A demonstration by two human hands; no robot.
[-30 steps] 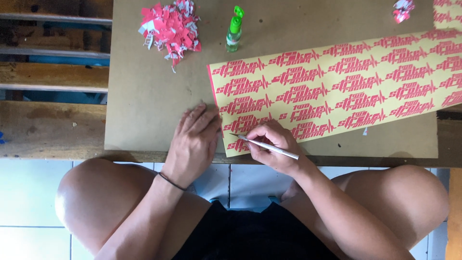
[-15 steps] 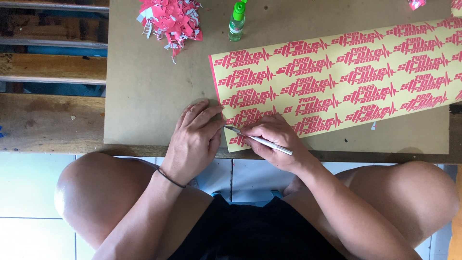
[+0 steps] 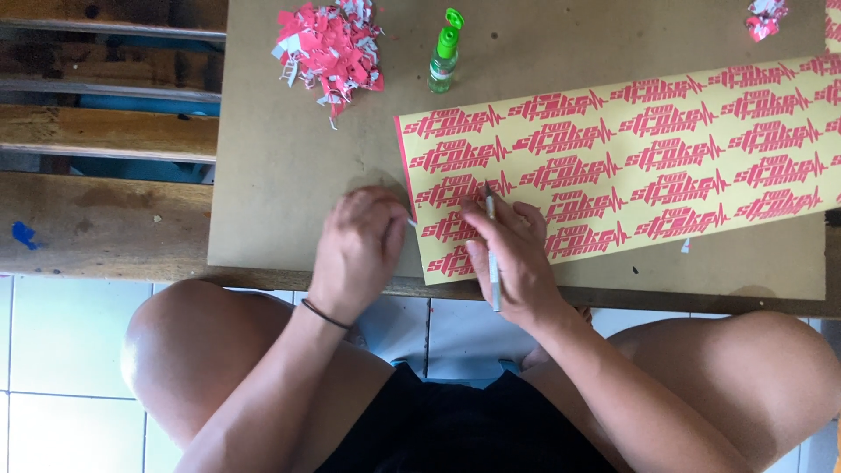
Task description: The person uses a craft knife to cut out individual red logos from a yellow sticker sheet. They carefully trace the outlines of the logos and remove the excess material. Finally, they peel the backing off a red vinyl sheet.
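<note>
The left hand (image 3: 361, 250) rests curled at the sticker sheet's (image 3: 631, 158) near-left corner, seemingly pinching a small white sliver, though that is hard to make out. The right hand (image 3: 512, 258) grips a thin craft knife (image 3: 491, 250), tip on the sheet. Farther across the brown board (image 3: 289, 175) stand a green bottle (image 3: 444, 61) and a pile of red scraps (image 3: 328, 48).

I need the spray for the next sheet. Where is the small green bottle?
In the head view, the green bottle stands at the board's far edge, between the pile of red scraps and the yellow sheet.
</note>
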